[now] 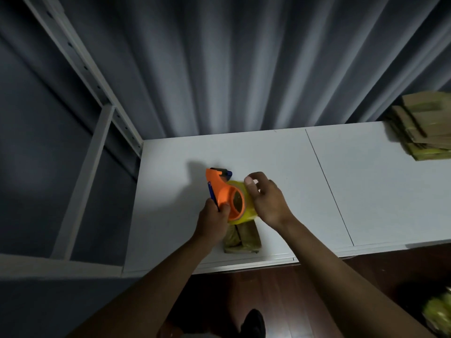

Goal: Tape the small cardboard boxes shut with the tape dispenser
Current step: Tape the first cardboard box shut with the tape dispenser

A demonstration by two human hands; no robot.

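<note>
An orange tape dispenser [225, 191] with a yellowish tape roll [240, 202] is held above the white table [366, 191]. My left hand [213, 222] grips the dispenser's handle from below. My right hand [264, 197] lies over the right side of the roll, thumb and fingers curled against the tape. Under both hands, near the table's front edge, sits a small cardboard box [241, 239] with shiny tape on its top. Part of the box is hidden by the roll and my left hand.
A stack of flat cardboard pieces [422, 125] lies at the table's back right. A white shelf frame [97, 132] stands to the left, a grey curtain [244, 69] behind. At the lower right corner something yellow-green [438, 313] sits in a dark container on the wooden floor.
</note>
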